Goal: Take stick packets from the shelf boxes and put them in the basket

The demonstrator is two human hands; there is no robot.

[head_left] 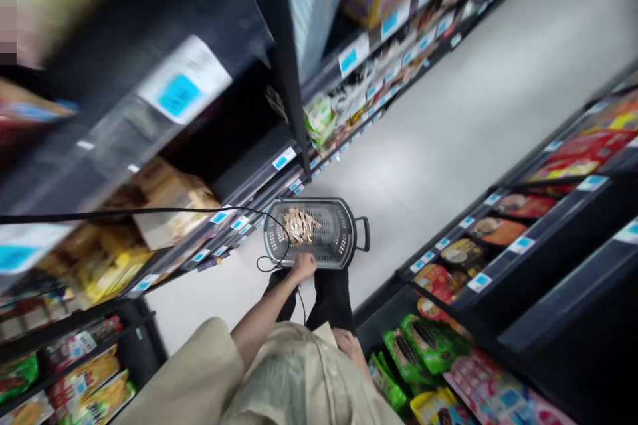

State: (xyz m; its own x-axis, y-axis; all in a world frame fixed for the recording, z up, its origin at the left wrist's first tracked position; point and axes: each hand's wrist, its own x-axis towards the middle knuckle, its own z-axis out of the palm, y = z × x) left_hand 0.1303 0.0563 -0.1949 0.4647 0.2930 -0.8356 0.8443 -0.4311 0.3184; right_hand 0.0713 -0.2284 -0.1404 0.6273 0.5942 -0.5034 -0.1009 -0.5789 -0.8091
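My left hand (305, 265) is closed in a fist at the near rim of a grey shopping basket (349, 257). Whatever its fingers may grip is hidden. Inside the basket, towards its left side, lies a shiny brown-and-white packet (300, 226). The basket's black handle (367, 234) sticks out to the right. A thin black cable (269, 270) loops past the basket's left end. My right hand (349, 344) rests low by the front of my beige shirt, next to a cream-coloured flap (326, 333); its fingers are partly hidden.
Dark shelves with blue-and-white price tags (180, 94) rise close on the left, blurred. Across the aisle, a lower shelf (463, 305) holds red tubs and green bags (423, 342). Pale floor (438, 126) runs between them to the upper right.
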